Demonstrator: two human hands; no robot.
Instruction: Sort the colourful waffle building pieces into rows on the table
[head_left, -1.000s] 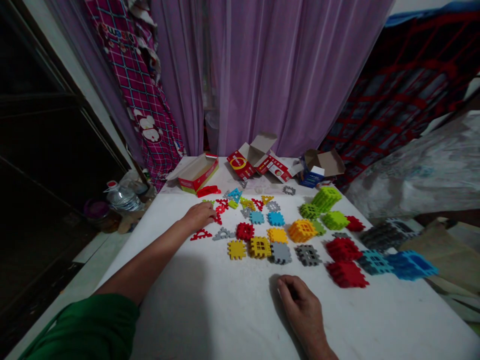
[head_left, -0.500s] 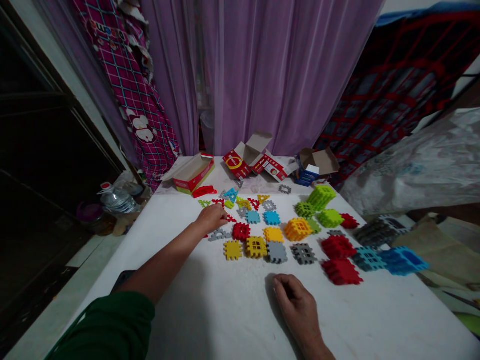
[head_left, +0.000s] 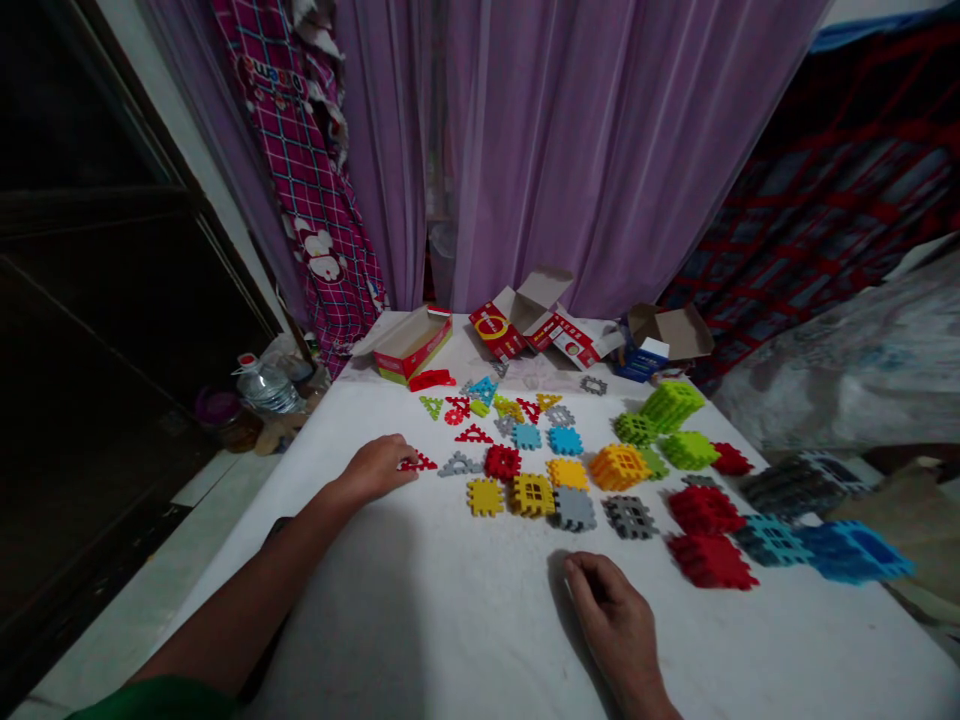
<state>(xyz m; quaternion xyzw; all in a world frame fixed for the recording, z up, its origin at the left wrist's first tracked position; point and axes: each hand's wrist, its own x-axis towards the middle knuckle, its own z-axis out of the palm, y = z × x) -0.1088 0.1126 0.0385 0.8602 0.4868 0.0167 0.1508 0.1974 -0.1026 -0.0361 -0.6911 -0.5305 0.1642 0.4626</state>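
My left hand [head_left: 379, 467] is at the left edge of the spread of plastic building pieces, its fingers closed at a red triangular building piece [head_left: 420, 462] that lies on the table. To its right are a grey triangular piece [head_left: 460, 464] and another red triangle [head_left: 474, 434]. My right hand [head_left: 616, 612] rests on the white tabletop with curled fingers and nothing visible in them. Beyond it sit a dark grey window piece [head_left: 630, 517], a grey square stack [head_left: 574, 509] and yellow square pieces [head_left: 486, 497].
Stacks of red [head_left: 711, 560], blue [head_left: 855, 550], orange [head_left: 619, 466] and lime-green pieces [head_left: 673, 405] stand on the right. At the back are opened boxes: a red-green one [head_left: 412, 350], a red one [head_left: 499, 333] and a blue one [head_left: 641, 360]. Purple curtains [head_left: 600, 150] hang behind.
My left hand has drawn back toward the left and nearer, from beside the middle red triangle to the leftmost one. My right hand stays in place. The view has turned slightly left.
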